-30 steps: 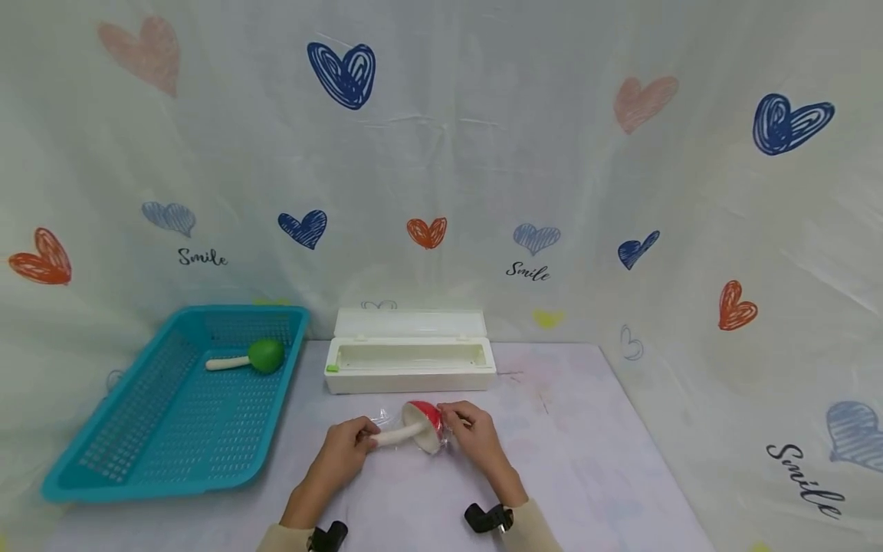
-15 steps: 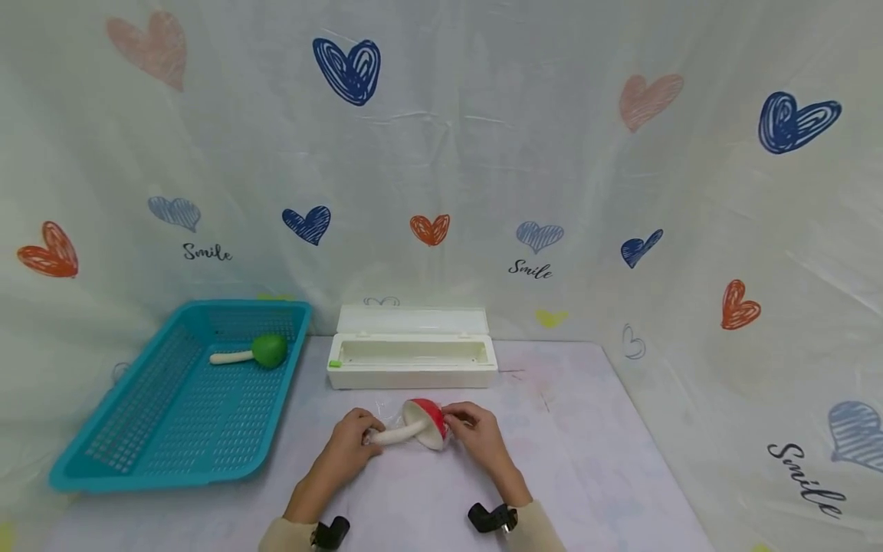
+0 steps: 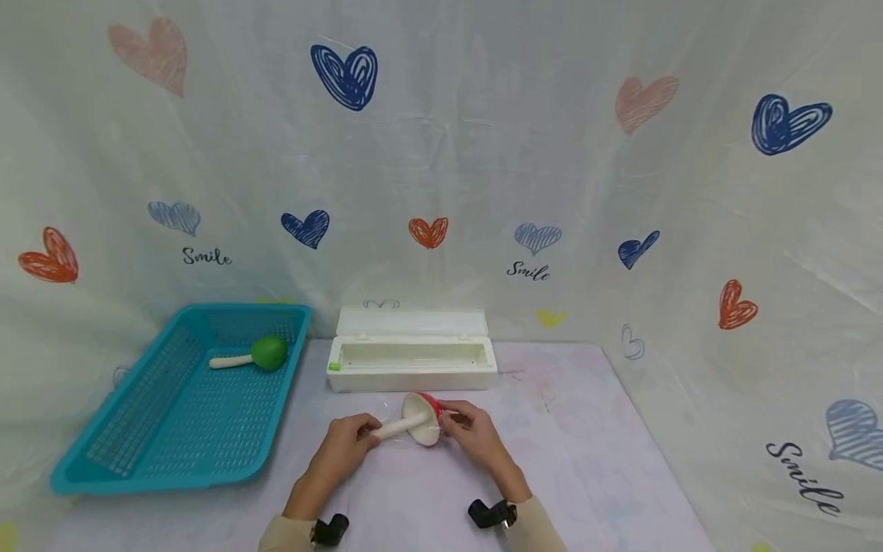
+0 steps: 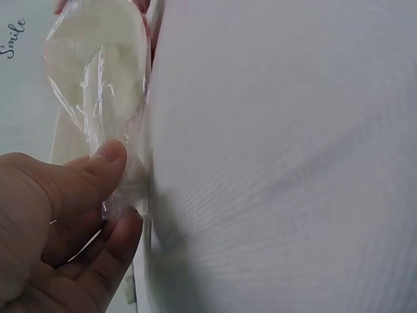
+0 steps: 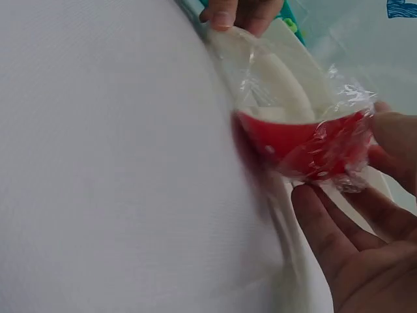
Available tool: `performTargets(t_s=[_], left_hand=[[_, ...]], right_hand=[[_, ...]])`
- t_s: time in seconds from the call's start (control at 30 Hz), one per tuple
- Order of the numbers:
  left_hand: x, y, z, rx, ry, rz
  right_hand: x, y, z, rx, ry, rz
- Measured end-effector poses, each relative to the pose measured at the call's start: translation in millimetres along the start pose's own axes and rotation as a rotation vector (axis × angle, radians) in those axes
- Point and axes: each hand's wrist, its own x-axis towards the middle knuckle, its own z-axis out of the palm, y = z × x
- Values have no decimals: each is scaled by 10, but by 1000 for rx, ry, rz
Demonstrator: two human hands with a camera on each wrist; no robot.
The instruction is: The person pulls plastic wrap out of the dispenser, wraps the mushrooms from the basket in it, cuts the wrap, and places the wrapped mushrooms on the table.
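Your left hand (image 3: pixel 343 445) pinches the toy mushroom (image 3: pixel 412 420) by its white stem. Your right hand (image 3: pixel 473 433) pinches the clear wrap (image 5: pixel 339 147) on its red cap.

A red-capped toy mushroom (image 3: pixel 418 420) with a white stem lies sideways on the table, wrapped in clear film.

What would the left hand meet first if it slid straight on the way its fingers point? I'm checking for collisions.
Probably the wrapped toy mushroom: the left hand already pinches its stem end, and the cap lies just ahead. Depth is uncertain.
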Motion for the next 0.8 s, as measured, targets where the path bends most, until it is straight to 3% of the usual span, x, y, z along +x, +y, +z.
performTargets(t_s=[0.13,0.3,0.53,0.7,0.8], left_hand=[[-14,1,-11,20,-2,-9],[20,15,-12,27,15,-6],[29,31,-23,37,14,-6],[9,30,-35,51,8,3],[29,29,-29,46,20,18]], right_hand=[[-2,94,-51,3,-79,-3],[12,67,-80,23,-87,-29],[8,4,-54,-29,-36,-28],[-6,-7,-36,-66,-35,-82],[-9,-11,-46,-78,16,-127]])
